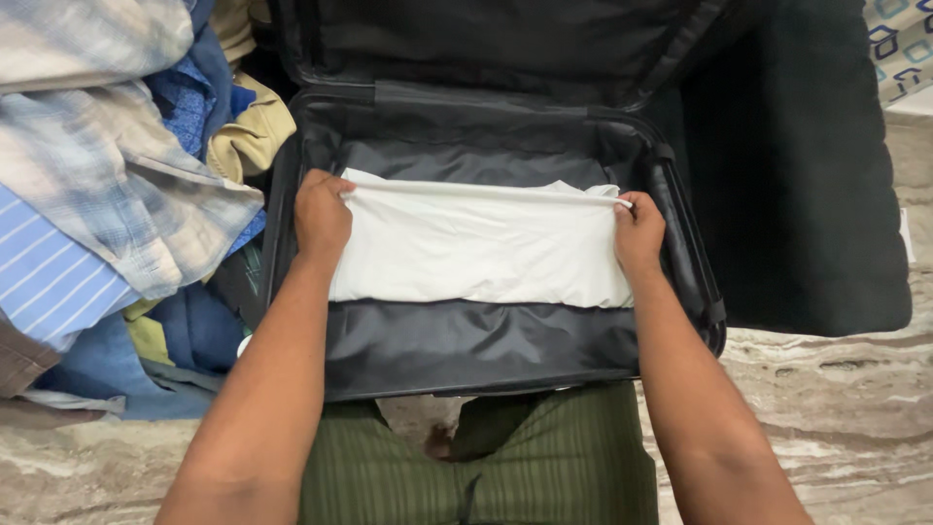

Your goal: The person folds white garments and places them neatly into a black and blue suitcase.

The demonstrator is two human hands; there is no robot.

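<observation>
left hand [322, 216] gripping folded white cloth [481, 248] at its left end | right hand [637, 233] pinching its right corner | cloth lying mid-frame in open black suitcase [466, 350] | clothes pile [117, 194] sitting at frame left

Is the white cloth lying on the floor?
No, the white cloth lies inside the open black suitcase, with both hands gripping its ends.

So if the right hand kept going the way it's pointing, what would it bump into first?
The right hand points away from the person, along the white folded cloth it grips. Going straight on, it would probably meet the black lining at the far wall of the open suitcase first, though depth is hard to judge.
</observation>
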